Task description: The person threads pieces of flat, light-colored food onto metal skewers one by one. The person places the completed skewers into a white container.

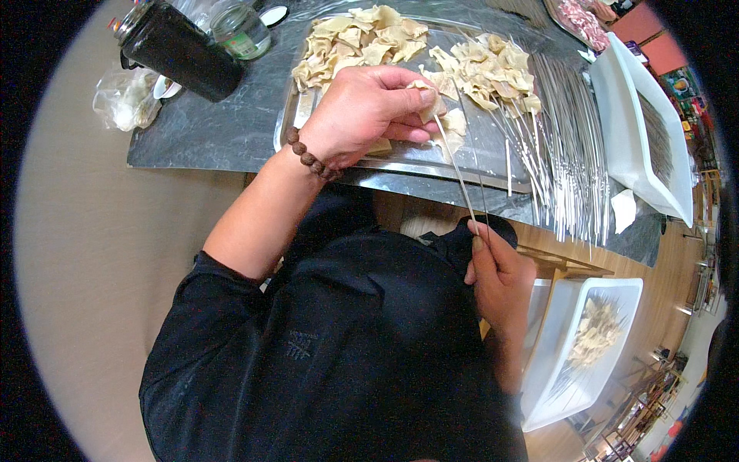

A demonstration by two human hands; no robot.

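My left hand (pixel 369 110), with a brown bead bracelet (pixel 309 159) at its wrist, pinches a pale yellow, sheet-like piece of food (pixel 432 107) over a metal tray (pixel 404 163). Lower and to the right, at the table's front edge, my right hand (pixel 499 268) grips a flat metal skewer (pixel 456 156). The skewer's upper end meets the pinched piece; whether it has pierced it is hidden by the fingers. A second, thinner-looking skewer (pixel 478 167) also runs up from the right hand. Two heaps of similar pieces, a left heap (pixel 369 37) and a right heap (pixel 491 66), lie on the tray.
Many metal skewers (pixel 568 150) lie right of the tray, beside a tilted white plastic bin (pixel 620 121). Another white bin (pixel 560 369) below holds loaded skewers (pixel 594 335). A dark jar (pixel 179 52), a glass jar (pixel 242 34) and a plastic bag (pixel 124 98) are at left.
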